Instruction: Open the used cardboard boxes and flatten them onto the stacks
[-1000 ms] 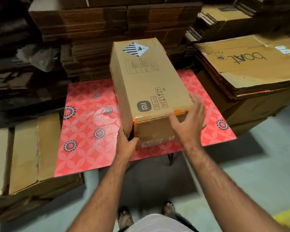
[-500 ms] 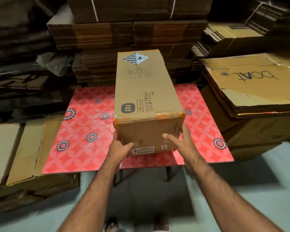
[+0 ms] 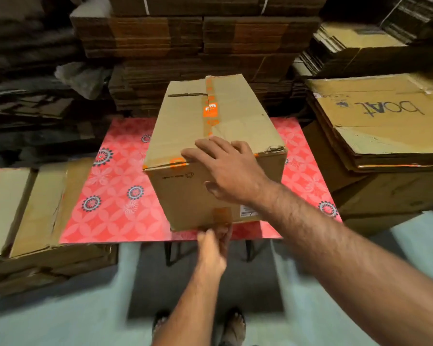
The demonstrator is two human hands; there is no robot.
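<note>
You have the cardboard box (image 3: 210,156) standing on the red patterned table (image 3: 115,196), its near end at the table's front edge and its taped seam facing up, so the step in hand is opening it, with flattening yet to come. Your right hand (image 3: 231,172) lies over the near top edge with the fingers spread almost straight across the top panel and the thumb down on the front face; it presses and steadies rather than grips. Your left hand (image 3: 214,243) is at the bottom of the front face, just under the brown tape strip (image 3: 221,216) that wraps over that lower edge, and its fingers look to be pinching the tape's loose end, though motion blur keeps that from being certain. The orange-printed tape (image 3: 210,113) along the top seam looks intact except for a torn slot near the far end. The next move, as far as you can judge, calls for a firm pull on the tape while your right hand holds the box down so it does not slide off the table. Flattened cardboard stacks (image 3: 385,121) wait just to your right, and another stack (image 3: 30,208) to your left, both close enough to receive the box once collapsed.
</note>
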